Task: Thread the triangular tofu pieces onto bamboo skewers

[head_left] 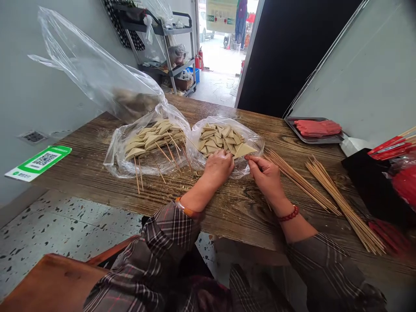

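Beige triangles (221,138) lie heaped in an open plastic bag (256,139) at twelve o'clock, just beyond my fingers. My left hand (220,165) bends over the near edge of that heap, knuckles up; its fingertips are hidden, so I cannot tell whether they grip anything. With my right hand (264,170) I pinch a thin stick (269,205) between thumb and forefinger, its lower end showing beneath my palm. The pinch is right beside the corner of one larger triangle (245,149). Taking my hands as the centre, a second bag (114,157) of triangles sits at ten o'clock, with sticks poking out toward me. Two bundles of sticks (344,203) lie at four o'clock, and a dark tray (314,140) at two o'clock holds red pieces (318,128).
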`<state>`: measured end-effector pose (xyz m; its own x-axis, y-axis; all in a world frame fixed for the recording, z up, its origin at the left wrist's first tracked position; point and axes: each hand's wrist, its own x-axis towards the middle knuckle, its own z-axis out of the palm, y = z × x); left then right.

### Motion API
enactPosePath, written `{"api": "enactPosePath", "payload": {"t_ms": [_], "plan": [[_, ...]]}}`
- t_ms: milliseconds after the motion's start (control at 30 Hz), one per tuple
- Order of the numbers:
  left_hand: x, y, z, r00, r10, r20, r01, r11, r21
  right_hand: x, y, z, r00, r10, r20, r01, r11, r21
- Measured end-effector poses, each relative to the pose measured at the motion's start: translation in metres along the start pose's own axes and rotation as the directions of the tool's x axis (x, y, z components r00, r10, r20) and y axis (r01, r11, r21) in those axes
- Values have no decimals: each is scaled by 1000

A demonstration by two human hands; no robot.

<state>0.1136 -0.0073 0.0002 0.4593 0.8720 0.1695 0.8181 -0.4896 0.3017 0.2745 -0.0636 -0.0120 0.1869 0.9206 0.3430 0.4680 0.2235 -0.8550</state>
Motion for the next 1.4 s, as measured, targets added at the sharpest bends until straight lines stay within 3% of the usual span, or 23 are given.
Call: {"api": "enactPosePath", "payload": {"t_ms": [267,400,467,567,633,733,1000,1400], "plan": [[3,-7,14,999,36,-15,-38,968,-249,-1,-4,0,1000,18,-14,-18,1000,16],[7,-13,10,993,-50,-108,-10,867,-497,-1,-3,-1,1000,23,-17,-23,999,30],[11,-16,5,974,-186,-132,39,705,-708,-2,-3,-1,1000,23,-10,-22,999,35],[14,-19,-1,928,-371,-8,98,265,-959,-3,-6,0,1000,13,9,-14,999,37],[15,-19,-6,903,-417,102,109,-8,-994,-5,-8,0,999,13,40,-15,999,41],[15,-19,-12,895,-402,191,112,-213,-971,-7,-11,-2,993,8,121,-12,999,31],[13,-20,-15,888,-364,282,129,-392,-911,-13,-5,-14,975,-18,223,32,998,-58],[8,-14,-20,881,-335,335,157,-461,-874,-14,-2,-11,966,-36,256,67,992,-111]]}}
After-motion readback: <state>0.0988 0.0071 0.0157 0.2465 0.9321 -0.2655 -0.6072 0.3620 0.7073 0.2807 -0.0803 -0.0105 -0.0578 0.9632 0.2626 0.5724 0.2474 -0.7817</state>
